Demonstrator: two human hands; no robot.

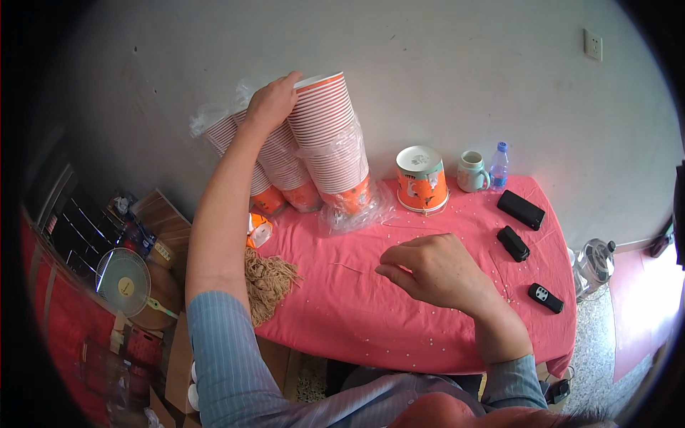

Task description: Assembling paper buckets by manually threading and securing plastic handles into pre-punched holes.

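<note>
plain grey wall (457, 78) at the back, white socket plate (593, 45) high up right; below it, a table under a pink cloth (335, 314) dotted with small white specks. we sit at the near edge in a blue-grey striped shirt (232, 349).

our left hand (272, 103) is up on the tallest of three stacks: nested white paper buckets with red-orange rims (332, 167), orange at the bottom, partly wrapped in clear plastic film. fingertips touch its top rim; thumb is hidden, so we can't tell if we're pinching it. other two stacks, the middle stack (283, 160) and left stack (219, 134), lean close beside it.

our right hand (432, 271) hangs over the cloth, fingers loosely curled, thumb just apart from the index — nothing visible between them. nearest to it: a thin tan thread (348, 268) lying just left.

single orange printed paper bucket (421, 187) stands upside down right of the stacks, white base up. beyond it, pale green mug (471, 173) and clear blue-capped bottle (499, 171).

right end: three black handheld objects (521, 209). left end: tangled tan string bundle (270, 289), crumpled orange-and-white packet (259, 230) — and, off the table, a round grey-green fan (123, 285).
</note>
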